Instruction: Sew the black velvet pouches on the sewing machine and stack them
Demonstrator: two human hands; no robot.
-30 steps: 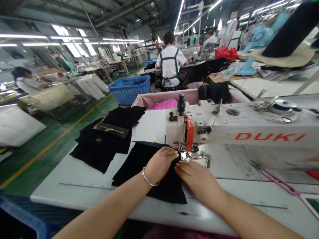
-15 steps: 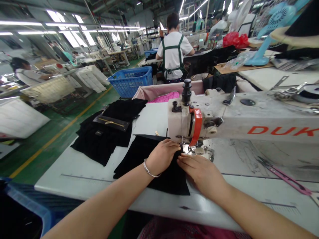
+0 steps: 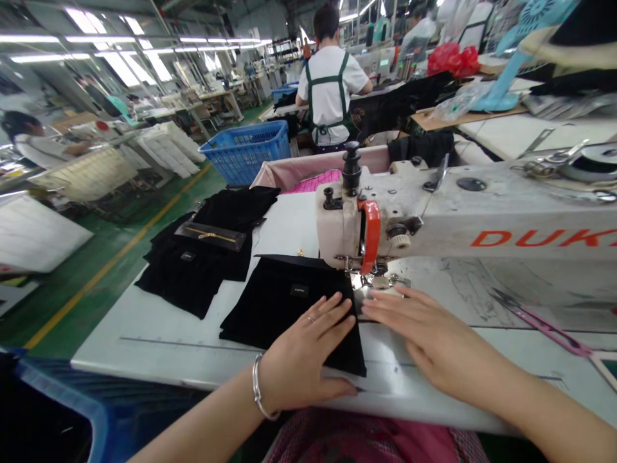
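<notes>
**Black panel at sewing machine: prob. lining-up step, hands loose**

Landmark = white metal sewing machine [image 3: 434,222] w/ orange lettering on its arm. The flat black fabric panel [image 3: 260,308], roughly four-sided w/ a small dark rectangular label [image 3: 299,290], lies on the white tabletop [image 3: 292,218], L of the machine's needle end & toward the wearer. Its far R corner is right by the shiny metal presser-foot area [image 3: 362,281]; can't tell if any edge is under the foot.

L hand [image 3: 306,350], palm down w/ fingers spread, rests on the panel near its R edge; nothing pinched, so grip's open. R hand [image 3: 429,331] is open too, holding nothing, fingers extended just R of the panel, nearest the foot; can't tell if its fingertips touch the machine bed.

Step in hand, my read: smoothing/positioning the panel for the seam, or checking it btwn seams; one still can't settle which. Next move prob. calls for L hand keeping the fabric flat & R hand squaring the edge to the foot, fingertips clear of the needle. Risk: a skewed edge if the panel slides.

Also: layered black fabric pieces [image 3: 178,283] further L of the machine, w/ a dark strip w/ gold-coloured zip [image 3: 212,236] on top; pink-handled metal scissors [image 3: 540,325] under the machine's arm, wearer's side.
</notes>
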